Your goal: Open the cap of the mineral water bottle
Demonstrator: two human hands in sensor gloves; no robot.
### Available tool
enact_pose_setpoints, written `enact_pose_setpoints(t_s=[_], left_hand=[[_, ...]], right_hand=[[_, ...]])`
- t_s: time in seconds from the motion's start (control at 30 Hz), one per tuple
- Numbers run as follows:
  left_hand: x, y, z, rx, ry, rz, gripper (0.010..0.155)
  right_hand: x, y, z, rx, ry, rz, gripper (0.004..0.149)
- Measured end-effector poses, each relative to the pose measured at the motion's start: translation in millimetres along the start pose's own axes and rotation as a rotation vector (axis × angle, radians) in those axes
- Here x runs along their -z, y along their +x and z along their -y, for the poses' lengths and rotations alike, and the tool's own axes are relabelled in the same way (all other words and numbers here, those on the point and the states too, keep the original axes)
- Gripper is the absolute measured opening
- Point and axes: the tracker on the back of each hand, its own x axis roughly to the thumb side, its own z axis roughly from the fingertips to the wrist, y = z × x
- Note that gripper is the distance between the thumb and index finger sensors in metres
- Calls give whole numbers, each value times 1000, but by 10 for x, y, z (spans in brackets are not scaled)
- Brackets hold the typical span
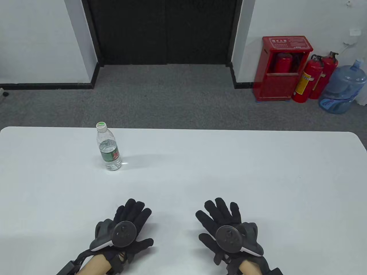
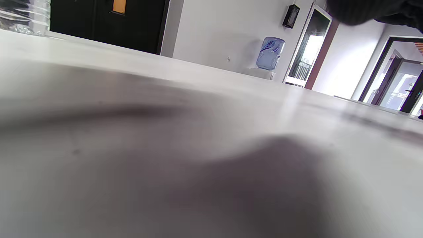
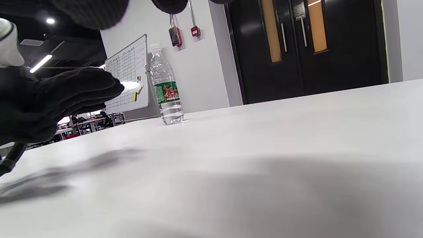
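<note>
A clear mineral water bottle (image 1: 109, 149) with a green and red label and a white cap (image 1: 101, 126) stands upright on the white table (image 1: 229, 172), at the far left. It also shows in the right wrist view (image 3: 166, 89), and its base shows at the top left of the left wrist view (image 2: 24, 16). My left hand (image 1: 130, 222) lies flat and open near the table's front edge, well short of the bottle. My right hand (image 1: 222, 220) lies flat and open to its right. Both hands hold nothing.
Beyond the table's far edge lies grey carpet. A red extinguisher cabinet (image 1: 282, 68), two fire extinguishers (image 1: 315, 77) and a blue water jug (image 1: 342, 90) stand by the far right wall. A dark double door (image 1: 163, 31) is at the back.
</note>
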Motion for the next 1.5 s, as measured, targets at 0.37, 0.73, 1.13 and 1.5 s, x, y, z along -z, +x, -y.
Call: enact_pose_setpoints(t_s=[0.37,0.73,1.13,1.5], left_hand=[[5,7,9,-8,1,2,91],[3,-13,2,-16,4,-7,92],[-2,3,2,-15,5,-13,93],[-36,-29,-47,-55,4,-18,92]], right_hand=[[-26,-20,19,7,-4,-2,72],[-22,-7,14,-7,-13,4,72],[-48,1,6,-12,-2,1,72],[-63,42,27,-1,10,9,72]])
